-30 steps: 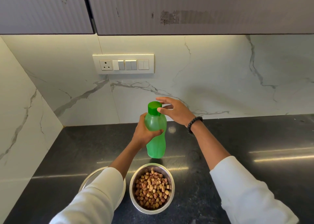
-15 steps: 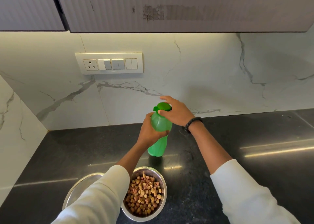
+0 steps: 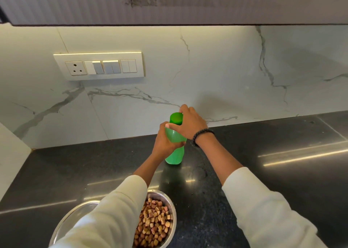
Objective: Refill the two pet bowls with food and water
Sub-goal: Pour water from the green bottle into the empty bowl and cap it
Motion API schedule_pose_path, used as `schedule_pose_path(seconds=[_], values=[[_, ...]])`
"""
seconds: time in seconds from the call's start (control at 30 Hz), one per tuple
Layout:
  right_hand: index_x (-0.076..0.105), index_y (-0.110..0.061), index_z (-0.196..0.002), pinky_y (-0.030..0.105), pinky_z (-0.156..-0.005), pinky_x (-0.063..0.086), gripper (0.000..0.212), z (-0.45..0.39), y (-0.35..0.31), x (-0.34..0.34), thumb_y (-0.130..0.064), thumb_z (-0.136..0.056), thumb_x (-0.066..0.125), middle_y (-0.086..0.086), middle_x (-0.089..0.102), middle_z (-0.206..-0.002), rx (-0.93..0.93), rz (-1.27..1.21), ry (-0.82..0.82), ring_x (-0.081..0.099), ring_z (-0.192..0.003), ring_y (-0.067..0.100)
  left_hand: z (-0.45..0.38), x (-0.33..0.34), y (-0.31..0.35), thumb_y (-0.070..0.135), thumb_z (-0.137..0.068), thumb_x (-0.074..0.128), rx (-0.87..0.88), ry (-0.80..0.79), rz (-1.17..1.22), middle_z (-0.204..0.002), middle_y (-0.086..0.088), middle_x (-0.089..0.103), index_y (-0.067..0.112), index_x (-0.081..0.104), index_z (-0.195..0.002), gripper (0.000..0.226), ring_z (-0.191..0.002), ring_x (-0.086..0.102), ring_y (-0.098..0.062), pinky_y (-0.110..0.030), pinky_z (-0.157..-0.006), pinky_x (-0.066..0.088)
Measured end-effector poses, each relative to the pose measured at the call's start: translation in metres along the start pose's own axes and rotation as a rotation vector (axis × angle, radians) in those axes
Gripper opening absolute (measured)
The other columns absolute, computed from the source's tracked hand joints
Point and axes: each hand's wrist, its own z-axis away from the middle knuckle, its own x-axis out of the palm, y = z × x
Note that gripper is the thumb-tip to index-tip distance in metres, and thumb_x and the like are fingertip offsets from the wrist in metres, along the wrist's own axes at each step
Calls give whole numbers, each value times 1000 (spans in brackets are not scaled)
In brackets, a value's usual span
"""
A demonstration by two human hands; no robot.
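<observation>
Fingers (image 3: 170, 127) of both hands grip the translucent green bottle (image 3: 175, 153), right apparently on its round cap (image 3: 176, 118).

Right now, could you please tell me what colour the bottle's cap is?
Dark green, darker than the pale green bottle; the cap shows in the head view.

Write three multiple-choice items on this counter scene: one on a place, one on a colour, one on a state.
1. Where does the green bottle stand?
A. On the black counter, beyond the bowls
B. Inside a bowl
C. On the wall switch panel

2. What colour is the bottle cap?
A. White
B. Green
C. Black

3. What does the steel bowl to the right of the left sleeve hold?
A. Water
B. Nothing
C. Dry pet food

Answers: 1 A, its base rests on the counter; 2 B, the cap under the right hand is green; 3 C, brown kibble fills it. The left hand grips the bottle body.
</observation>
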Motion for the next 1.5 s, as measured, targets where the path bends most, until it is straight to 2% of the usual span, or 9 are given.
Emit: schedule_pose_path(seconds=[0.17,0.3,0.4,0.7,0.9,1.0,1.13,1.37,1.5], values=[[43,-31,-142,41,-100,48,64,-12,6,4,-39,-84,70,8,43,-136,-70,-116,-146,53,-121,29,-14,-1,-9,24,-61,94,-14,-16,10,-122,7,53,24,33,-137,98,-110,58,-14,-21,-78,51],[43,-22,-131,42,-83,49,71,-14,2,8,-68,-80,62,8,52,-123,5,127,29,56,-108,30,-18,4,-12,29,-62,93,-44,-25,-21,-125,4,54,29,32,-133,94,-112,58,-17,-31,-83,56],[38,-26,-139,45,-89,50,72,-16,2,7,-68,-84,57,11,49,-131,30,67,-22,56,-114,33,-21,6,-10,32,-60,94,-57,-20,-50,-130,-1,54,23,31,-139,101,-116,58,-20,-41,-92,57],[45,-17,-126,37,-68,45,67,-12,-7,11,-72,-88,45,9,67,-103,76,106,150,65,-94,33,-22,12,-7,33,-58,95,-73,-17,-85,-121,6,51,21,28,-145,110,-106,54,-11,-18,-68,43],[47,-20,-128,37,-77,48,54,-14,1,-7,-54,-88,57,9,65,-114,59,179,-48,63,-100,32,-22,9,-9,29,-59,95,-75,-30,-70,-134,-7,52,22,29,-144,108,-119,56,-25,-49,-96,54],[46,-17,-123,36,-71,43,62,-12,-1,-8,-66,-86,55,9,66,-110,49,240,12,64,-98,33,-22,9,-5,31,-60,94,-99,-22,-80,-134,-7,51,24,27,-145,110,-120,55,-26,-50,-96,54],[41,-19,-138,45,-90,47,76,-10,1,-12,-73,-85,50,10,53,-132,82,98,7,58,-115,33,-24,7,-1,32,-59,94,-104,-62,-145,-140,-10,45,22,22,-150,116,-126,50,-28,-52,-100,51],[47,-27,-131,38,-83,50,52,6,10,-8,-59,-91,55,5,53,-127,80,-65,140,60,-109,26,-8,-8,-1,36,-61,94,-125,-110,-145,-152,-15,30,28,10,-155,127,-138,38,-33,-55,-109,42],[54,-25,-121,36,-79,54,34,31,6,9,-44,-93,59,1,56,-118,40,-228,330,62,-102,19,13,-34,-4,35,-75,86,-137,-53,-91,-154,-15,31,26,21,-153,102,-139,37,-29,-46,-111,40]])
